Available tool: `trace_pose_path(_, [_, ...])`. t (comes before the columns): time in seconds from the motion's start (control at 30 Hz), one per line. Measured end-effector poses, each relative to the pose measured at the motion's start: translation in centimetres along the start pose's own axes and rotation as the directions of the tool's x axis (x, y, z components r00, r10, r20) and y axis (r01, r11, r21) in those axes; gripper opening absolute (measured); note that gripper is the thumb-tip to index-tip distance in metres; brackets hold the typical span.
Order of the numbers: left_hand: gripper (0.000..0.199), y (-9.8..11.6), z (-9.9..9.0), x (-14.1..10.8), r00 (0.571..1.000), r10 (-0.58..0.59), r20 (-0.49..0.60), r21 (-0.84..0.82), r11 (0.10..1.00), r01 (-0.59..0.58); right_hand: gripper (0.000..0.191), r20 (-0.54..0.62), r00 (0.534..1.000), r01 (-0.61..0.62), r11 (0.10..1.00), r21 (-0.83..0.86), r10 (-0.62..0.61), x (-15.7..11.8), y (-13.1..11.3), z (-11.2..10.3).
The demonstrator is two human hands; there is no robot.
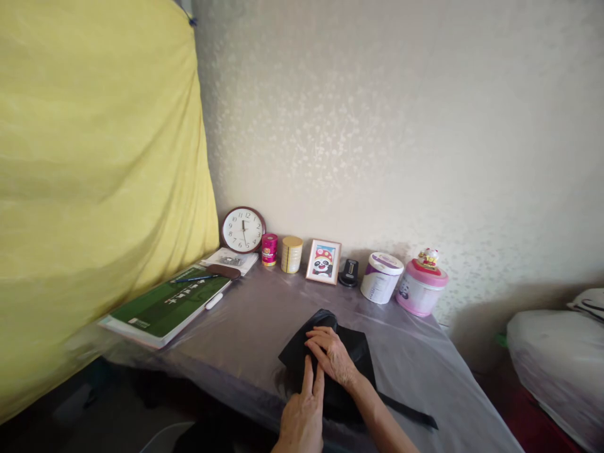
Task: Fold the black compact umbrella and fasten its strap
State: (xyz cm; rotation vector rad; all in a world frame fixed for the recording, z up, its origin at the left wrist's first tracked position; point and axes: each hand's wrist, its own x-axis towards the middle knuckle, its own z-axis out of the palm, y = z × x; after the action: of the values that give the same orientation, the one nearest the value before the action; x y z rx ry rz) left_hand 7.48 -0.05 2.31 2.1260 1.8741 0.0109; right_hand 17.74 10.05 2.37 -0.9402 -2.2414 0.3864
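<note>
Pale patterned wallpaper rises behind a table with a shiny grey-purple cover, and a yellow curtain [104, 170] hangs at 10 o'clock. Directions are taken from the black fabric piece [356, 352], which lies at the table's near side, its strap [410, 411] trailing toward 4 o'clock. The left hand [302, 409] touches it from 7 o'clock, index and middle fingers extended and slightly apart; its thumb is hidden, so I cannot tell whether it grips. The right hand [333, 358] lies across the fabric, fingers close together and lightly bent; whether it pinches a fold I cannot tell.

At 10 o'clock lies a green-covered book [172, 302] with a pen [194, 278] on top. Near 11 stand a round analog clock [243, 230] and a magenta canister [269, 250]; just before 12, a yellow-lidded can [292, 255]. A framed panda picture [323, 262] is at 12, a white-and-purple tub [381, 279] at 1, and a pink-lidded tub [419, 289] at 2, topped by a lucky-cat figurine [428, 257].
</note>
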Motion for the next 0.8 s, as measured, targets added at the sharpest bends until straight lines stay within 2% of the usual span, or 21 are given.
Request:
trace_pose_path(0.13, [0.091, 0.2, -0.2, 0.0, 1.0, -0.003, 0.028, 0.0, 1.0, 0.003, 0.026, -0.008, 1.0, 0.027, 0.994, -0.106, -0.028, 0.9, 2.7, 0.3])
trace_pose_path(0.27, [0.091, 0.1, -0.3, 0.1, 0.999, -0.012, 0.044, -0.033, 0.999, 0.014, 0.028, -0.005, 1.0, -0.001, 0.983, -0.184, 0.0, 2.3, 5.1, 0.5])
trace_pose_path(0.53, [0.099, 0.0, 0.1, 0.4, 0.998, -0.038, 0.059, -0.137, 0.989, 0.046, 0.033, 0.024, 0.978, -0.199, 0.961, -0.193, 0.207, 4.8, 7.7, 1.0])
trace_pose_path(0.67, [0.095, -0.1, 0.2, 0.3, 0.998, -0.049, 0.042, -0.136, 0.989, 0.054, 0.031, -0.084, 0.944, -0.331, 0.919, -0.215, 0.32, 4.9, 8.4, 0.4])
trace_pose_path(0.8, [0.09, -0.2, 0.2, 0.1, 0.999, -0.042, 0.004, -0.115, 0.992, 0.043, 0.028, -0.238, 0.876, -0.469, 0.855, -0.221, 0.419, 2.6, 8.8, -2.1])
